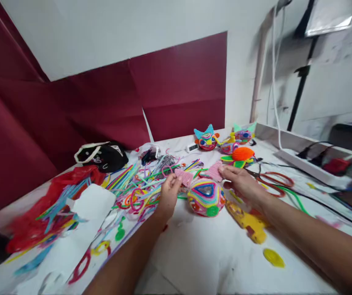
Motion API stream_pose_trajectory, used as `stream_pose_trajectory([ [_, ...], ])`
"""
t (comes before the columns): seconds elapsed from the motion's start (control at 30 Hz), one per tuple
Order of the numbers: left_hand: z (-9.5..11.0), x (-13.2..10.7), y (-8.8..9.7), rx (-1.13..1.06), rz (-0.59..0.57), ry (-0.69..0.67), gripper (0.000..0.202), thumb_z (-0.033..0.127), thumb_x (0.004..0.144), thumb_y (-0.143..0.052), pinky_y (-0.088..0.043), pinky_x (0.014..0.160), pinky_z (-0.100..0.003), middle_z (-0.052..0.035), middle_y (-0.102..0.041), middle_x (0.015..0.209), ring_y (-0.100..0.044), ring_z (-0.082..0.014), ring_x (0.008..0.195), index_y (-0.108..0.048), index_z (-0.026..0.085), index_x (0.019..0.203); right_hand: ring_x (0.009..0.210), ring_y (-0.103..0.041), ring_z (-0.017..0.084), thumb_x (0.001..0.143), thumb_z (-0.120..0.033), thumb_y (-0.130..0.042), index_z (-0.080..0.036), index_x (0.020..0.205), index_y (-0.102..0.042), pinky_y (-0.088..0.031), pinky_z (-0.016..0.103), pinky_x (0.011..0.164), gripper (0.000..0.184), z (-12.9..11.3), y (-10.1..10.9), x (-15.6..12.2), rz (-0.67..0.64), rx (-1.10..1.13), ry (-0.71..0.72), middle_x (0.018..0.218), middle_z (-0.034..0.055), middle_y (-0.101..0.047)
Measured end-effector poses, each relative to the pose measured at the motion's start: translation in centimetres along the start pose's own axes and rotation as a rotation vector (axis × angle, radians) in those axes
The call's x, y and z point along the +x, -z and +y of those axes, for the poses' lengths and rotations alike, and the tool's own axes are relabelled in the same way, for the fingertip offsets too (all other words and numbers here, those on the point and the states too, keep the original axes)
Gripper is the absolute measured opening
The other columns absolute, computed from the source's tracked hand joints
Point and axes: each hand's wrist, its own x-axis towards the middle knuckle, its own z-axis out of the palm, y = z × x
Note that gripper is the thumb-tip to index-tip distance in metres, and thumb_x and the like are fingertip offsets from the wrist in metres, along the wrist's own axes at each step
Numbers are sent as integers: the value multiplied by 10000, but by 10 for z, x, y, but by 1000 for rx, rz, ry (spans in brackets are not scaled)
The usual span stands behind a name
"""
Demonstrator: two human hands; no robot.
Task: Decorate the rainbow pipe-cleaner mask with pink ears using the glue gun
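In the middle of the white table sits a round ornament (207,197) coiled in many colours of pipe cleaner, with two pink ear-like pieces at its top. My left hand (169,191) pinches the left pink ear (184,177). On the other side, my right hand (240,182) has thumb and fingers closed on the right pink ear (214,171). Where the ears meet the ball, I cannot tell whether they are joined. A yellow glue gun (246,221) lies beneath my right forearm, just right of the ornament.
Loose pipe cleaners (139,180) are heaped at left beside white paper (94,205) and a red bag (55,205). Finished-looking ornaments, one with blue ears (207,139), stand at the back. Orange-handled scissors (275,180), a power strip (314,168) and cables lie at right. A yellow disc (273,257) is in front.
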Motion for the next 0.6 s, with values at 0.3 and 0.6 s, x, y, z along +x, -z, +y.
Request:
stream_pose_trajectory([
  [0.3, 3, -1, 0, -63, 28, -25, 336, 431, 713, -746, -496, 589, -214, 44, -580, 690, -549, -83, 600, -564, 165, 807, 538, -373, 114, 766, -666, -583, -218, 623, -486, -329, 259, 510, 480, 17, 24, 20, -16, -225, 111, 610, -39, -448],
  [0.6, 34, -8, -9, -148, -12, 2, 287, 347, 729, -748, -427, 493, -179, 39, -571, 673, -529, -71, 569, -548, 156, 803, 503, -466, 169, 684, -373, -676, -218, 564, -602, -301, 308, 531, 209, 15, 59, 31, -69, -731, 196, 501, 8, -548],
])
